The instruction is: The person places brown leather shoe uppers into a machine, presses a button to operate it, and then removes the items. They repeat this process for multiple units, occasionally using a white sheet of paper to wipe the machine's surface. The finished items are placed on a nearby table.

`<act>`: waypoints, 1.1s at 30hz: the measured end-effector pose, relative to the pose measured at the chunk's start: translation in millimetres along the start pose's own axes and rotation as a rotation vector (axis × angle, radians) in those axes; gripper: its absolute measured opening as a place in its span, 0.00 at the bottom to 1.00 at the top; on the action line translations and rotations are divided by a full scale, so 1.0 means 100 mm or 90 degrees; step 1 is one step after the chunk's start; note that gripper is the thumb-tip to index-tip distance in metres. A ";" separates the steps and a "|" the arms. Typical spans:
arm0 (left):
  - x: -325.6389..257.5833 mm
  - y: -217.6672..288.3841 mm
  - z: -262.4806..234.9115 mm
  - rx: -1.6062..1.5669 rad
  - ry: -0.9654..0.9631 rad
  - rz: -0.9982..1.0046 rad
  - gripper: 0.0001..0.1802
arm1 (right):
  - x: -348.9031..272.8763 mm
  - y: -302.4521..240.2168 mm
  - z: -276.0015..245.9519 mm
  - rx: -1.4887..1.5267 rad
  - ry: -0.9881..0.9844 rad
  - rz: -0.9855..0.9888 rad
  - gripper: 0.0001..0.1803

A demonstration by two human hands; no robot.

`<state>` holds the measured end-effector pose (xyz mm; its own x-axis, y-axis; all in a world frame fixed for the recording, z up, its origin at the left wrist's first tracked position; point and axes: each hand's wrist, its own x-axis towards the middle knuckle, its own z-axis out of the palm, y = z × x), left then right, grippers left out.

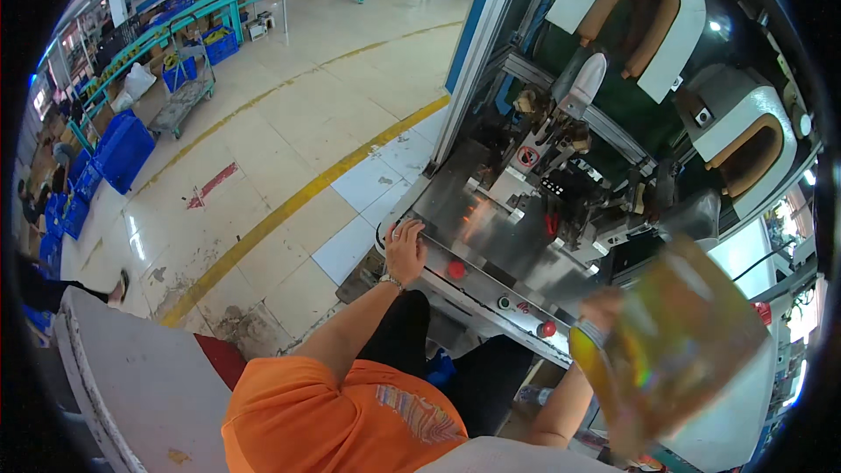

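My left hand [405, 250] rests at the left front corner of the machine's metal table [447, 208], its fingers spread over the edge and nothing in it. A ring and a bracelet show on it. My right hand [601, 308] is raised over the right front of the table and smeared by motion. Against it is a shiny, see-through yellow-brown sheet [688, 342], also blurred, which it appears to grip by the left side. The sheet covers part of the hand, so the fingers do not show clearly.
Two red push buttons [456, 270] [547, 329] sit on the table's front rail. Behind are metal clamps [526, 158] and white housings with brown U-shaped pads [644, 4]. At left stand a white board [144, 377], blue crates [123, 151], a trolley [184, 105] and a green conveyor frame [232, 9].
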<state>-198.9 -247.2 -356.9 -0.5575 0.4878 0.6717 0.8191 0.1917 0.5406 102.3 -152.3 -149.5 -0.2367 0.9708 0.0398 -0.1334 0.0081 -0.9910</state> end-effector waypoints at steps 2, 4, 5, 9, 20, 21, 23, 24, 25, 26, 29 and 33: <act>0.02 0.06 0.07 -0.010 0.006 0.009 0.17 | 0.33 0.29 -0.35 -0.299 -0.124 0.036 0.21; -0.01 0.04 0.07 -0.004 0.013 0.004 0.18 | 0.59 0.38 -0.49 -0.493 -0.188 -0.006 0.29; 0.00 0.03 0.07 -0.004 0.016 0.006 0.18 | 0.64 0.35 -0.53 -0.562 -0.221 -0.037 0.28; 0.02 0.02 0.01 0.006 0.010 0.006 0.18 | 0.34 0.42 -0.49 -0.145 -0.093 -0.014 0.18; -0.03 0.01 -0.02 0.020 0.001 0.000 0.18 | 0.51 0.60 -0.51 -0.131 -0.035 -0.005 0.07; -0.06 0.00 -0.02 0.020 -0.001 -0.012 0.18 | 0.51 0.70 -0.55 -0.227 -0.088 0.026 0.08; 0.01 0.04 0.04 0.003 -0.017 -0.011 0.18 | 0.46 0.90 -0.71 -0.406 -0.165 0.083 0.10; 0.00 0.05 0.03 0.009 -0.027 -0.005 0.18 | 0.50 1.00 -0.76 -0.492 -0.212 0.109 0.11; 0.00 0.05 0.04 0.005 -0.024 -0.002 0.19 | 0.60 0.98 -0.79 -0.554 -0.358 0.140 0.17; 0.00 0.05 0.04 -0.002 -0.021 -0.001 0.19 | 0.69 0.95 -0.83 -0.606 -0.507 0.156 0.23; 0.03 0.02 -0.01 0.009 -0.008 -0.004 0.18 | 0.35 0.69 -1.25 -0.329 -0.239 0.149 0.21; 0.00 0.04 0.00 0.014 -0.025 -0.008 0.18 | -0.11 0.82 -1.72 -0.168 0.015 0.109 0.14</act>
<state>-195.4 -246.7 -354.4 -0.5620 0.5188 0.6442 0.8153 0.2163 0.5371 259.4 -121.3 -253.5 -0.2107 0.9689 -0.1299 0.1621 -0.0965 -0.9820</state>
